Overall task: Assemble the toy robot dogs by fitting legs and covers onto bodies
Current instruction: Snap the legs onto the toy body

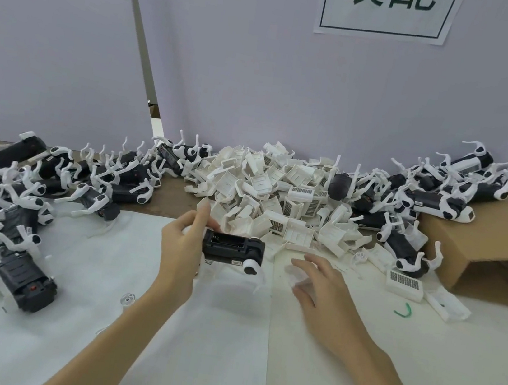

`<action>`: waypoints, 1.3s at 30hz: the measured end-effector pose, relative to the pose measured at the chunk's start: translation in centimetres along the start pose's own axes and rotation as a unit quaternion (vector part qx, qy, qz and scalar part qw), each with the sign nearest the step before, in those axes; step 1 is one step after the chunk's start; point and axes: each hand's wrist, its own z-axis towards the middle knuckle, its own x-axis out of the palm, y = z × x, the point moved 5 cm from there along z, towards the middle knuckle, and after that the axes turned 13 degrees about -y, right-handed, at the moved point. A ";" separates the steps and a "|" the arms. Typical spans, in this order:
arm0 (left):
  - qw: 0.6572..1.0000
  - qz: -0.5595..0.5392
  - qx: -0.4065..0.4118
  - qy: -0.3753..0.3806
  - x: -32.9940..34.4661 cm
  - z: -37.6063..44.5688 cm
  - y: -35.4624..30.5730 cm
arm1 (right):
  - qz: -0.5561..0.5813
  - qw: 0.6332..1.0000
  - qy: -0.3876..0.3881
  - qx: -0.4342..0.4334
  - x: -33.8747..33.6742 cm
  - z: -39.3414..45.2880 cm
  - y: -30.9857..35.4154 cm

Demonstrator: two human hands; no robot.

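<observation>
My left hand (183, 247) grips one end of a black toy dog body (231, 248), held above the white sheet with its open battery bay facing up. A white leg joint (251, 268) sits at the body's right end. To the right of the body, my right hand (318, 283) hovers low over the sheet with fingers spread and loosely bent, holding nothing I can make out. A heap of white covers (278, 192) lies just behind both hands.
Finished black-and-white dogs are piled at the left (27, 193) and at the back right (424, 200). A cardboard box (493, 245) lies on its side at the right. A green scrap (403, 311) and a small clear part (127, 298) lie on the white sheet.
</observation>
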 end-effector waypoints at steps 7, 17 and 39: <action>0.993 0.080 0.083 0.038 1.3 -1.5 -0.2 | 0.133 0.983 -0.085 0.094 -0.6 0.5 0.3; 0.976 0.065 0.190 0.087 2.4 -3.5 -0.9 | 0.458 0.860 -0.069 0.213 -2.3 0.4 1.9; 0.963 0.084 0.208 0.150 3.0 -4.1 -1.1 | 0.218 0.973 -0.040 -0.071 -1.7 -0.7 5.4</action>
